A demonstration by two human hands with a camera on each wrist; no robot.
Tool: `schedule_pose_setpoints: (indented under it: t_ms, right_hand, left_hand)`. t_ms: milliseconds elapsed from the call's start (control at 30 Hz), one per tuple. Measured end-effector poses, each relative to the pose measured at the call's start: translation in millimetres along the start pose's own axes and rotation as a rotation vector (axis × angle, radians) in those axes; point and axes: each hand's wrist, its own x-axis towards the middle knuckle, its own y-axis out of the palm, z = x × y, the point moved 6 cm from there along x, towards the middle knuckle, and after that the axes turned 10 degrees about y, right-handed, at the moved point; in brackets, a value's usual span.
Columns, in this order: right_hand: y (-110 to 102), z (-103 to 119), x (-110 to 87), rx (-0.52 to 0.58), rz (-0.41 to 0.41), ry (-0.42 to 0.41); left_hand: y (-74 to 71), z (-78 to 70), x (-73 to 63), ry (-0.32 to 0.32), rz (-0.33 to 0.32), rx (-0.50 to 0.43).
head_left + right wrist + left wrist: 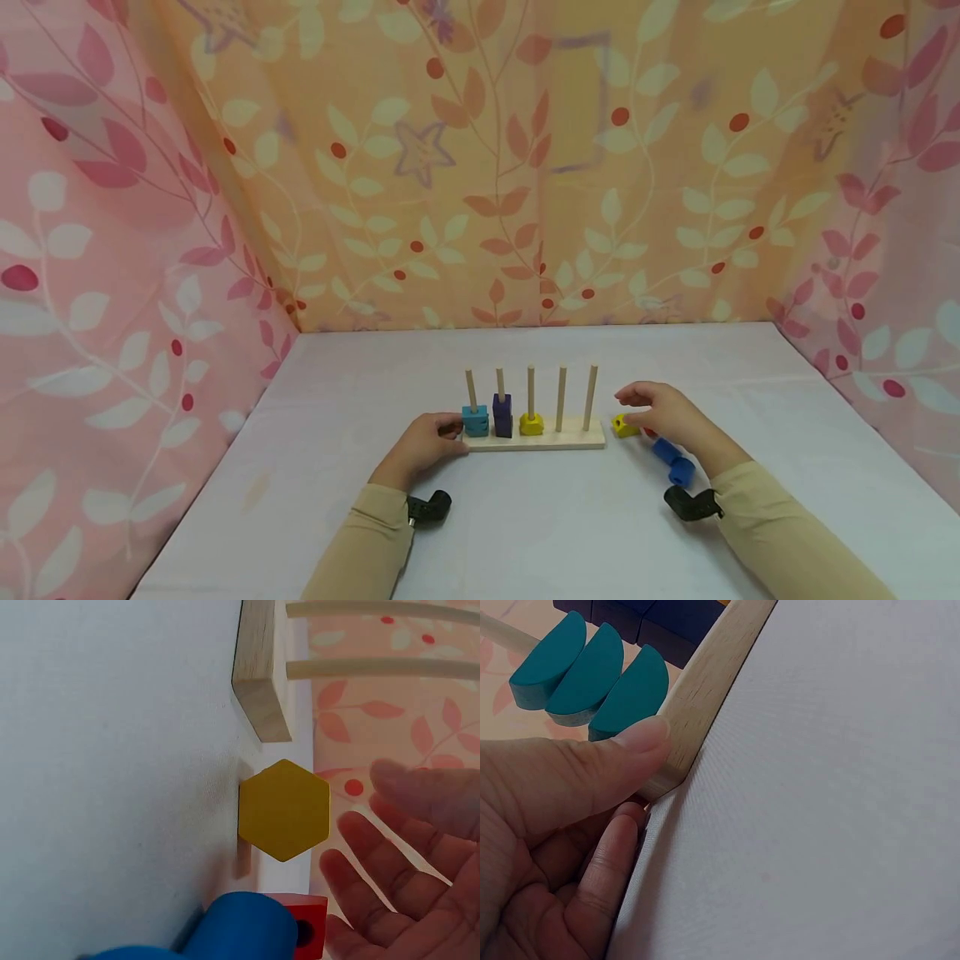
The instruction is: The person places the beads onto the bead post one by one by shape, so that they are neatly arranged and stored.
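My left hand (pixel 422 450) grips the left end of a wooden peg stand (pixel 536 444), the thumb lying on its edge in the left wrist view. Teal half-round blocks (pixel 476 422) sit on the stand's first peg, dark purple blocks (pixel 502 417) on the second, and a yellow block (pixel 532 425) on the third. The two right pegs are bare. On the right, my right hand (pixel 666 414) hovers with parted fingers near a loose yellow hexagonal block (pixel 284 811), not touching it. A red block (pixel 306 925) lies beside that, partly hidden in the head view by the hand.
Blue blocks (pixel 667 451) lie on the white-covered table (pixel 540 533), nearer to me than the red one. Patterned curtains (pixel 495 167) enclose the back and both sides. Dark wrist cameras (pixel 430 507) stick out from both sleeves.
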Motion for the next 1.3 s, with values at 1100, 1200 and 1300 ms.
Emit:
schedule_pose_setpoints:
  t_ms: [1100,1200,1300]
  right_hand:
    - [-28.9,30.4,13.5,-0.122,-0.093,-0.052]
    - [-36.4,45.6,8.6,-0.107,-0.121,-0.104]
    - [-43.3,60.3,3.4,-0.08,-0.152,-0.156]
  left_hand:
    - [-0.6,-2.3,1.6,0.004,0.019,0.014]
    - [-1.1,-1.1,1.6,0.001,0.015,0.019]
    - [-1.5,-1.0,1.2,0.003,0.013,0.029]
